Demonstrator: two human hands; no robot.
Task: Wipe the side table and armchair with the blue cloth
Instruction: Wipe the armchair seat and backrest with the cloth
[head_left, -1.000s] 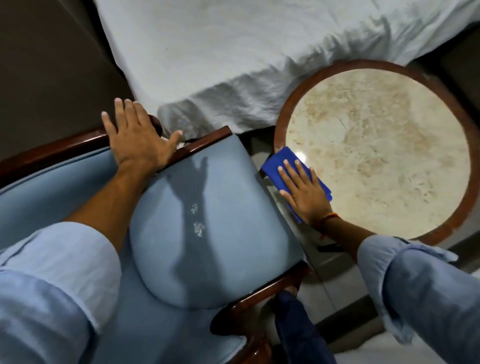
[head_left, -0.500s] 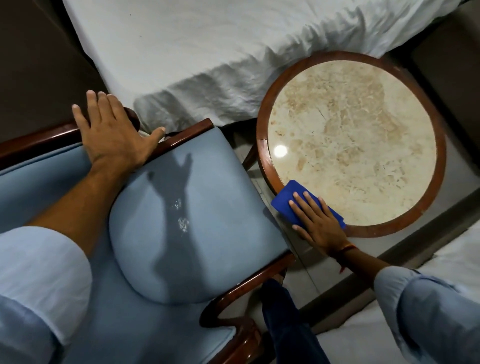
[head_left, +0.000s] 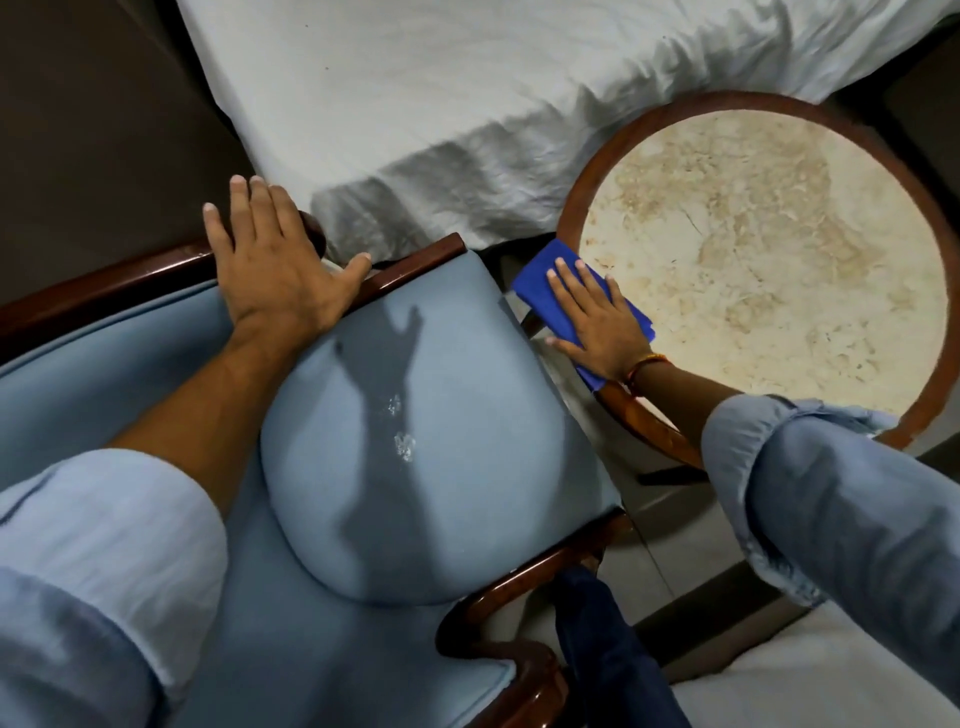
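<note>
- A light blue armchair (head_left: 395, 467) is filling the near foreground.
- The left hand (head_left: 275, 270) is lying flat, fingers spread, on the armchair's wooden arm rail.
- Just beside the armchair, the right hand (head_left: 597, 322) is pressing flat, fingers slightly apart, on the blue cloth (head_left: 540, 283) at the round side table's (head_left: 576, 208) near edge.
- Beyond the armchair, a white bed sheet (head_left: 441, 93) is draping down.

The left hand (head_left: 275, 275) lies flat, palm down, fingers spread and thumb splayed out to the right — the bare forearm runs back to a rolled-up pale blue sleeve (head_left: 104, 545). The right hand (head_left: 597, 317) is pressed flat too, fingers extended and close together — a thin orange thread (head_left: 641, 364) circles its wrist.
</note>
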